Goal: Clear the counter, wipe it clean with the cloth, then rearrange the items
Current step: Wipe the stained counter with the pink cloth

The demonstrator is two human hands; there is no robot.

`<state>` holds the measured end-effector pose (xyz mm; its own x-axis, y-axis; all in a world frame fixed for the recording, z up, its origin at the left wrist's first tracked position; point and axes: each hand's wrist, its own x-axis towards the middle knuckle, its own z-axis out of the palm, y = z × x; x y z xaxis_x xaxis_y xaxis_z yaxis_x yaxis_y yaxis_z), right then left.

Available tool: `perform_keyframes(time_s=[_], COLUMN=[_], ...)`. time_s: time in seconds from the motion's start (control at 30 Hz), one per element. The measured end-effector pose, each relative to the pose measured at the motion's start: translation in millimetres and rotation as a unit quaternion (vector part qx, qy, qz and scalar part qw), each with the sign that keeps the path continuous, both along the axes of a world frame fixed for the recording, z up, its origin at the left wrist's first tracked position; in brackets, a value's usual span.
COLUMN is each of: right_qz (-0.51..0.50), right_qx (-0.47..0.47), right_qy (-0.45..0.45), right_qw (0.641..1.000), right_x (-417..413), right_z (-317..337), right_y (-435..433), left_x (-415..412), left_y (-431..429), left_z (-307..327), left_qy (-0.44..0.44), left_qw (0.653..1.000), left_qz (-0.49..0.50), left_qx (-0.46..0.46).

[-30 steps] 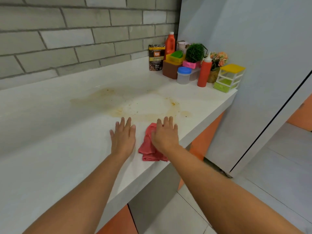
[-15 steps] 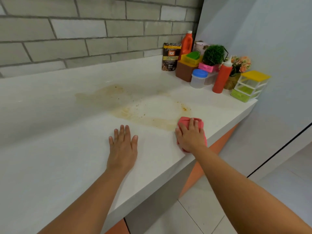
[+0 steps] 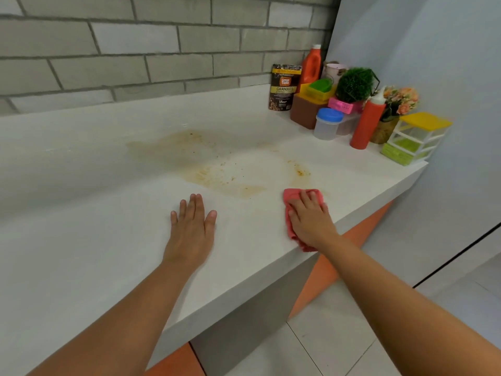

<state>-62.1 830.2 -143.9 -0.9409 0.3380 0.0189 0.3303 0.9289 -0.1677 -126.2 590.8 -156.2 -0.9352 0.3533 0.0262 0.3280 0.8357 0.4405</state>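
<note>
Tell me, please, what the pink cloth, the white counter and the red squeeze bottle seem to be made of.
The pink cloth: soft matte fabric, perhaps microfibre; it bunches in folds under the right hand. The white counter: smooth, hard slab with a faint sheen, laminate or stone-like, unclear which. The red squeeze bottle: slightly glossy plastic, with a white nozzle tip.

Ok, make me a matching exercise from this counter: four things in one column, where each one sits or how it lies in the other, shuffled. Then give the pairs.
1. pink fabric cloth
2. red plastic squeeze bottle
3. brownish smeared stain
4. left hand

A. flat on the bare white counter, holding nothing
B. pressed under the right hand near the front edge
C. spread across the counter's middle
D. upright in the cluster at the far right end

Pairs: 1-B, 2-D, 3-C, 4-A.
</note>
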Motion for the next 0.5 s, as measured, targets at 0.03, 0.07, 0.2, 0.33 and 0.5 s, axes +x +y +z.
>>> perform_keyframes(time_s=[0.03, 0.07, 0.2, 0.33, 0.5], right_qz=[-0.027, -0.038, 0.039, 0.178, 0.092], right_qx=[0.016, 0.027, 0.011, -0.002, 0.001], right_qy=[-0.004, -0.006, -0.012, -0.012, -0.019], right_qw=[0.999, 0.999, 0.999, 0.984, 0.996], right_x=[-15.4, -30.5, -62.3, -13.4, 0.4], right_z=[-1.8, -3.1, -1.2, 3.1, 2.6], right_y=[2.7, -0.9, -61.1, -101.0, -36.4], left_x=[-0.5, -0.6, -0.5, 0.6, 2.3], left_y=[0.1, 0.3, 1.3, -1.0, -2.5], left_z=[-0.3, -0.5, 0.6, 2.6, 5.4], left_qy=[0.001, 0.000, -0.002, -0.010, -0.022], left_qw=[1.000, 1.000, 1.000, 0.999, 0.998], left_qz=[0.000, 0.000, 0.002, 0.004, 0.002], left_qx=[-0.003, -0.006, -0.003, 0.033, 0.052])
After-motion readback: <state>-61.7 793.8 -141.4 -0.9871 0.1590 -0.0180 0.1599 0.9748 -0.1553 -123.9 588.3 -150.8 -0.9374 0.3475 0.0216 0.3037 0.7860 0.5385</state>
